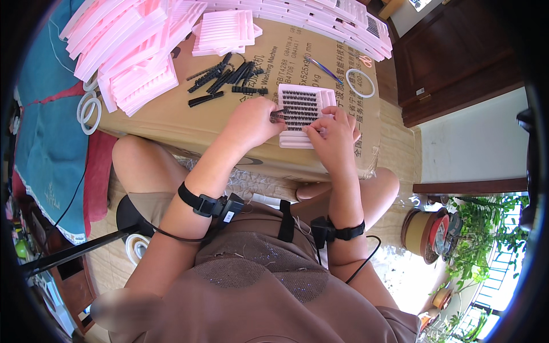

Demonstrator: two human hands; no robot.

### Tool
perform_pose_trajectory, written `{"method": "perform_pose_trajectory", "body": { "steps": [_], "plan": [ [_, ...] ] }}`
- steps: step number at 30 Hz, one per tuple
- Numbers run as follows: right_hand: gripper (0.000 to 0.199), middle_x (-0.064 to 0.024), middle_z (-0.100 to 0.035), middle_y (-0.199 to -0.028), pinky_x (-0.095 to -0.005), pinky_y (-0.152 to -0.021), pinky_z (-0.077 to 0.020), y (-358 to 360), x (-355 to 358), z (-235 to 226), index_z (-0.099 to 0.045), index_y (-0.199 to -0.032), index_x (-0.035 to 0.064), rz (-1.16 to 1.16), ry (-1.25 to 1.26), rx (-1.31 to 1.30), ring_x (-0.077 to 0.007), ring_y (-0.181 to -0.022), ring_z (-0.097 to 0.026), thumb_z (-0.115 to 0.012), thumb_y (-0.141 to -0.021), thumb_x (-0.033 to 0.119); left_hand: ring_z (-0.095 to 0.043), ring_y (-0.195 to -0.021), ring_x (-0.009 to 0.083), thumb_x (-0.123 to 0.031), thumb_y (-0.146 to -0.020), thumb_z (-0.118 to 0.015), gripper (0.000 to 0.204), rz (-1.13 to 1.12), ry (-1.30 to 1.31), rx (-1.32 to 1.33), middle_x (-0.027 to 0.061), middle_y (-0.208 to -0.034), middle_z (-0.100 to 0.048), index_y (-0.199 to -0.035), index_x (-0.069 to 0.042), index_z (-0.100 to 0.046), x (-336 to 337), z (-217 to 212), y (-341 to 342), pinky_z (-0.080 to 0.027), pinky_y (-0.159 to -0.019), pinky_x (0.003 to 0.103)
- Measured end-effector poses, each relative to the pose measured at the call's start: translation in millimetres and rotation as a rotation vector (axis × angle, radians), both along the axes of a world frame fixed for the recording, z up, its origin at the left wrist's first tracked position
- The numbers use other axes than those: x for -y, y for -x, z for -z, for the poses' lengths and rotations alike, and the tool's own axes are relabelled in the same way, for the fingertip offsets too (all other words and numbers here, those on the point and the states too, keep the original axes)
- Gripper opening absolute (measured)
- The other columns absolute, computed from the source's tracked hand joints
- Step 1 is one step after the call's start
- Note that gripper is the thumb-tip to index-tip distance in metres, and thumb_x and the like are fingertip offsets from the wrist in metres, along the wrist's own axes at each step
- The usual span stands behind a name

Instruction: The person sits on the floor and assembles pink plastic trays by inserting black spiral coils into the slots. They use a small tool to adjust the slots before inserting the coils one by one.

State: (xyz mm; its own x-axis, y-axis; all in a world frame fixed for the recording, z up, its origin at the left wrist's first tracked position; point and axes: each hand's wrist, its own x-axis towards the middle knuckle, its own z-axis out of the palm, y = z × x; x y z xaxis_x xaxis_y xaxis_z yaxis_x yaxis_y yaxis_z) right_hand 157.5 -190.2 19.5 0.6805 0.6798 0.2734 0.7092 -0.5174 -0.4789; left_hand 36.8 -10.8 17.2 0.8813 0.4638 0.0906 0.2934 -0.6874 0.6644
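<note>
A pink plastic tray (294, 143) lies on the cardboard box, filled with several rows of black false-lash strips (300, 103). My left hand (257, 120) is at the tray's left edge, fingers closed on a short dark lash strip (278, 114). Over the tray's lower right side is my right hand (336, 137), its thumb and forefinger pinched together above the rows. What sits in that pinch is too small to make out. Further fingers of this hand curl round the tray's right edge. Loose black lash strips (229, 74) lie in a heap beyond my left hand.
The large cardboard box (200, 131) serves as worktop. Pink trays (143, 86) are piled at left, with more pink trays (226, 34) behind and a long row (343, 23) along the back. Blue tweezers (325, 70), a white ring (360, 83) and scissors (366, 60) lie at right.
</note>
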Motion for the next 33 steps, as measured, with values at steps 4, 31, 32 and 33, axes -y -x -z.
{"method": "perform_pose_trajectory", "body": {
  "steps": [4,31,32,33],
  "plan": [
    [0.014,-0.0029,-0.062,-0.12,-0.0495,-0.101,-0.0305,1.5,-3.9,0.7,-0.079,-0.079,0.0137,0.034,0.034,0.012,-0.0313,-0.118,-0.049,-0.083,-0.077,0.028,-0.07,-0.084,0.04,-0.03,-0.078,-0.082,0.035,0.002,0.025,-0.053,0.0244,-0.086,-0.071,-0.094,0.001,-0.077,-1.6,-1.0,-0.7,-0.054,-0.076,0.047],
    [0.014,-0.0023,-0.064,-0.125,-0.0472,-0.105,-0.0292,-12.5,13.0,-3.7,-0.081,-0.086,0.015,0.079,0.068,-0.059,-0.0311,-0.122,-0.05,-0.081,-0.08,0.028,-0.068,-0.082,0.0407,-0.032,-0.078,-0.082,0.035,0.007,0.009,-0.043,0.0242,-0.085,-0.07,-0.093,0.0,-0.077,-0.9,-1.3,-1.0,-0.054,-0.075,0.048],
    [0.014,-0.0024,-0.064,-0.124,-0.047,-0.105,-0.0293,-13.5,13.7,-5.4,-0.081,-0.086,0.0147,0.071,0.066,-0.072,-0.031,-0.122,-0.05,-0.081,-0.08,0.028,-0.068,-0.082,0.0406,-0.032,-0.078,-0.083,0.035,0.006,0.01,-0.045,0.024,-0.084,-0.07,-0.093,0.0,-0.077,-1.0,-1.6,-1.1,-0.054,-0.075,0.048],
    [0.015,-0.0024,-0.065,-0.124,-0.0467,-0.104,-0.0294,-14.5,14.4,-7.0,-0.081,-0.086,0.0144,0.062,0.063,-0.083,-0.031,-0.121,-0.05,-0.081,-0.08,0.028,-0.068,-0.082,0.0404,-0.032,-0.078,-0.083,0.036,0.006,0.021,-0.055,0.024,-0.084,-0.07,-0.093,0.0,-0.077,-1.0,-2.0,-1.2,-0.054,-0.075,0.048]
  ]
}}
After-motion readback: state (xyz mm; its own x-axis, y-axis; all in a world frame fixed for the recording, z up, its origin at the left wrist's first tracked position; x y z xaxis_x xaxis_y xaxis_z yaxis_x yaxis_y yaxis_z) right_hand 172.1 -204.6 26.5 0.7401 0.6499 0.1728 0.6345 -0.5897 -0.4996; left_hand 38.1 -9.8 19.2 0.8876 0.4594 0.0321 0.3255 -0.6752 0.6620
